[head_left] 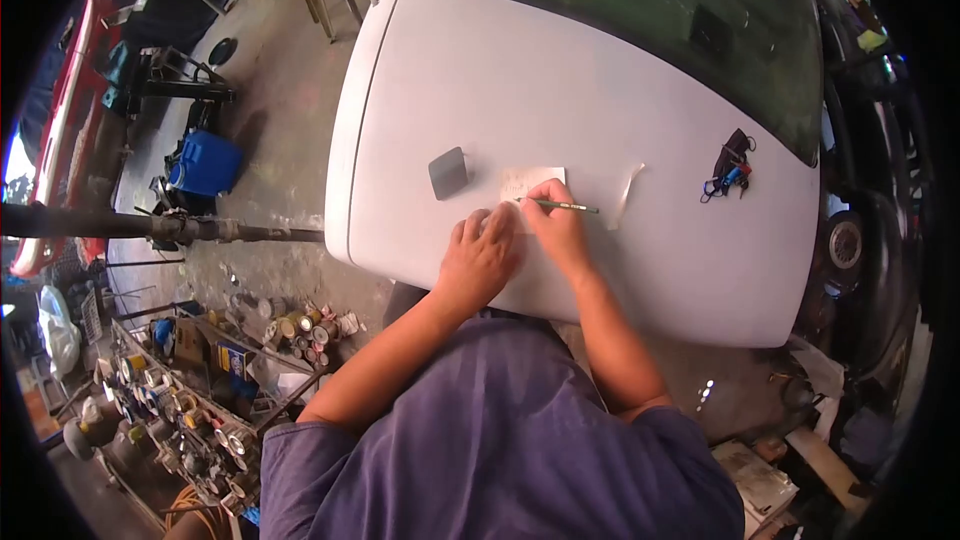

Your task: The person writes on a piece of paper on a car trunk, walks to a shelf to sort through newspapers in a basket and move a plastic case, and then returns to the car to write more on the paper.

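A small sheet of paper (pixel 520 180) with faint marks lies on the white car panel (pixel 500 70). My right hand (pixel 556 225) is closed round a thin dark green pencil (pixel 570 206), its tip resting on the paper. Beside it, my left hand (pixel 480 255) lies with its fingers spread at the lower left edge of the sheet. A dark grey square pad (pixel 448 173) sits left of the paper, and a narrow pale strip (pixel 628 195) lies to its right. Farther right on the panel are keys with a black strap (pixel 728 168).
A blue container (pixel 205 162) stands on the floor at the left. Paint cans (pixel 310 330) and a cluttered rack (pixel 190 410) are at the lower left. A horizontal pole (pixel 240 231) reaches the panel's left edge. The rear window (pixel 680 10) is beyond.
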Motion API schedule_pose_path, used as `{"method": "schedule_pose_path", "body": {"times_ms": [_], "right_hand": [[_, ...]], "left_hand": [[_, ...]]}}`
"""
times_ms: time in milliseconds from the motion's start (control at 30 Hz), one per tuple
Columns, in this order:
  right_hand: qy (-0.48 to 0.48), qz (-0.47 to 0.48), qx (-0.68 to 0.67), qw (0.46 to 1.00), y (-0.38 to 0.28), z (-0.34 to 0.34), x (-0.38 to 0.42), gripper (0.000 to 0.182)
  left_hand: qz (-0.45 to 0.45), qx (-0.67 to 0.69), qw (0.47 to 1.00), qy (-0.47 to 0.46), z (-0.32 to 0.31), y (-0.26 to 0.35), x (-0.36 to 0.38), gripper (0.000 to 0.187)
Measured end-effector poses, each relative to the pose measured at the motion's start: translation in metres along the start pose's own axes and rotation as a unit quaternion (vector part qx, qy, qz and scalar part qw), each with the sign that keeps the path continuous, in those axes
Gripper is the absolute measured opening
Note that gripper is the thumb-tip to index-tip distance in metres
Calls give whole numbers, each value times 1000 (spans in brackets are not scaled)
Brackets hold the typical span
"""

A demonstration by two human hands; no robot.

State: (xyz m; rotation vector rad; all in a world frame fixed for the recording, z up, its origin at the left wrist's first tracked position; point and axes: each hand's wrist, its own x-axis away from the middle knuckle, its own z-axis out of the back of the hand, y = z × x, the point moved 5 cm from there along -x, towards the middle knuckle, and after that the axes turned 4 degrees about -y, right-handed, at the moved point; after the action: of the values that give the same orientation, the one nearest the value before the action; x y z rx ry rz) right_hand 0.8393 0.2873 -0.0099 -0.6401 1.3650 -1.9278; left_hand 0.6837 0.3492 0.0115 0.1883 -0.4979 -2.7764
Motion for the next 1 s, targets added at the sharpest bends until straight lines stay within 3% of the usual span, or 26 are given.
{"method": "schedule_pose_path", "body": {"times_ms": [67,233,367,1000], "right_hand": [[11,62,72,995,-21,-1,-2,14],[3,52,65,997,-16,-7,-11,18],[4,46,68,997,-21,-10,-9,19],[15,62,84,994,-7,-14,-10,17]], "left_hand": [[10,4,1000,-14,0,-1,-4,61],[5,25,998,-60,9,-3,-4,60],[-12,28,999,-30,10,-3,-4,63],[-23,35,998,-53,14,-14,-7,68]]}}
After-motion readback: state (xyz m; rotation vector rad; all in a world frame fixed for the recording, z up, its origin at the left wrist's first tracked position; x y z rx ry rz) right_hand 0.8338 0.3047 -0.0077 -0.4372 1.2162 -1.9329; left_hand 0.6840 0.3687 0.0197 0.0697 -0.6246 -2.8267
